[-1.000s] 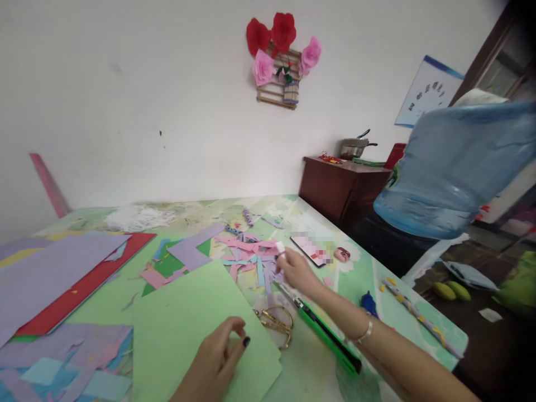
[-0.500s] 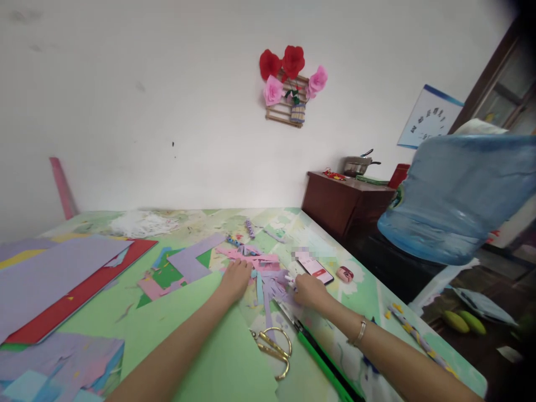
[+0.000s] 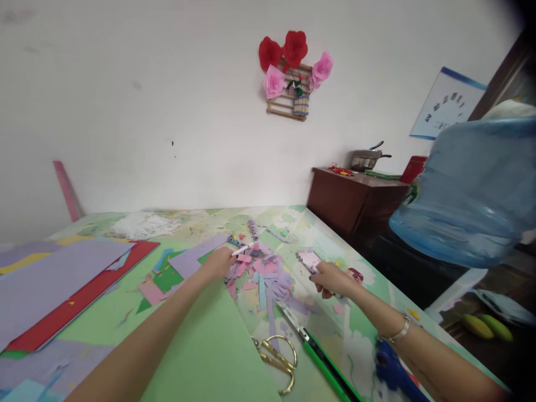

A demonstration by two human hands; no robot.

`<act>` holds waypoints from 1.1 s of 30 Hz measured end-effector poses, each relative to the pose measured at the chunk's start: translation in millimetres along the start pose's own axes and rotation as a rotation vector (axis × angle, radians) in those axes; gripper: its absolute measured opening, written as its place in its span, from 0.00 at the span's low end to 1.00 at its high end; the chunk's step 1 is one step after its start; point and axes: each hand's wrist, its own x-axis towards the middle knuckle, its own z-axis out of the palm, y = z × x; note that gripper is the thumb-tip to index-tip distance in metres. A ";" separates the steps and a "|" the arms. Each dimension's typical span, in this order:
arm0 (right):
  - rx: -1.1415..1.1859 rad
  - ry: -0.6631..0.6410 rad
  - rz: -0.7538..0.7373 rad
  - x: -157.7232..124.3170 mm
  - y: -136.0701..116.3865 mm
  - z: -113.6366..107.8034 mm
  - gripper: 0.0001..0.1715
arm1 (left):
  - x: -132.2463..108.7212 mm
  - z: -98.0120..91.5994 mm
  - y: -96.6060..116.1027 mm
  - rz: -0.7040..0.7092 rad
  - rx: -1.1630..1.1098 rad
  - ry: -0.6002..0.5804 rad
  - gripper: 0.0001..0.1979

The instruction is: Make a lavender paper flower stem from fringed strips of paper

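My left hand (image 3: 221, 262) is closed on a thin white stick-like piece (image 3: 243, 249), whose exact kind I cannot make out. It is held over a pile of pink paper scraps (image 3: 240, 268) and fringed purple paper (image 3: 280, 282). My right hand (image 3: 330, 278) is closed at the lower end of a phone (image 3: 309, 259), thumb at its edge, covering part of the screen. Between the forearms are a green utility knife (image 3: 324, 363) with its blade out and gold-handled scissors (image 3: 278, 357). A light green sheet (image 3: 201, 340) lies beneath my left forearm.
Stacked purple and red sheets (image 3: 54, 290) lie at the left. White shreds (image 3: 146, 225) and a purple beaded piece (image 3: 252, 229) are farther back. A blue-handled tool (image 3: 391, 365) is under my right forearm. A large water bottle (image 3: 469, 195) stands beyond the table's right edge.
My left hand has drawn back leftward and now has the white piece. My right hand has moved right, from the purple paper to the phone. More pink scraps are exposed. The view has shifted slightly.
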 end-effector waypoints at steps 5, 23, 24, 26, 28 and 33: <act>0.476 0.149 -0.142 0.1 -2.8 -15.9 0.15 | -20.3 -18.6 14.0 -0.021 -0.069 0.050 0.17; 1.527 0.015 -0.249 -5.4 -141.5 70.4 0.23 | -95.2 51.0 80.8 -0.309 -1.546 -0.037 0.14; 1.485 0.037 -0.282 -4.6 -143.2 70.0 0.24 | -95.6 46.6 82.9 -0.365 -1.708 -0.047 0.13; 1.336 0.086 -0.372 -2.6 -144.5 71.2 0.24 | -96.2 37.6 88.3 -0.459 -1.951 -0.032 0.11; 1.130 0.092 -0.463 -0.7 -143.3 76.1 0.19 | -96.7 30.8 93.3 -0.530 -2.070 0.038 0.08; 0.797 0.017 -0.542 7.2 -135.2 92.2 0.08 | -95.9 26.8 95.1 -0.680 -2.113 0.203 0.09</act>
